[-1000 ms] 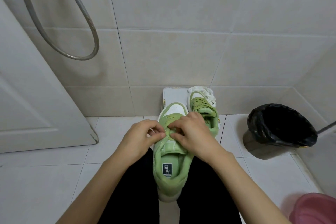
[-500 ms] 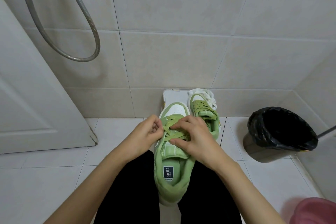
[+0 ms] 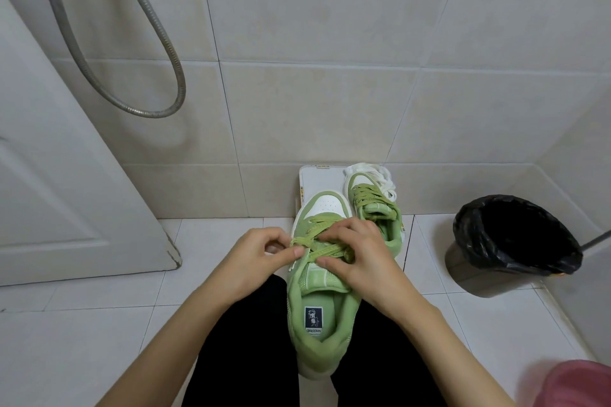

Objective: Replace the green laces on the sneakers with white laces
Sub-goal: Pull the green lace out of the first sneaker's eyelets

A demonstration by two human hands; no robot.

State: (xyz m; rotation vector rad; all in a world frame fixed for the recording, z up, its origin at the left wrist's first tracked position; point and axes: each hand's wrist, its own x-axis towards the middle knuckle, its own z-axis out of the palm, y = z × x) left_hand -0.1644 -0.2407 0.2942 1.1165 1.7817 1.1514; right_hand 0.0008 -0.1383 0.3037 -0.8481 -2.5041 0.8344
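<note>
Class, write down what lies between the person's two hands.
In the head view, the green lace on the near sneaker spans that gap; left hand and right hand each pinch it.

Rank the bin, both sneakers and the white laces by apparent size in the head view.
1. Near sneaker and bin: about alike; the sneaker sits closer, so unsure.
2. Far sneaker.
3. White laces, partly hidden behind it.

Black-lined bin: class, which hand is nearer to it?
Right. The right hand holds the green lace on the sneaker's side toward the bin; the left hand pinches it on the far side.
</note>
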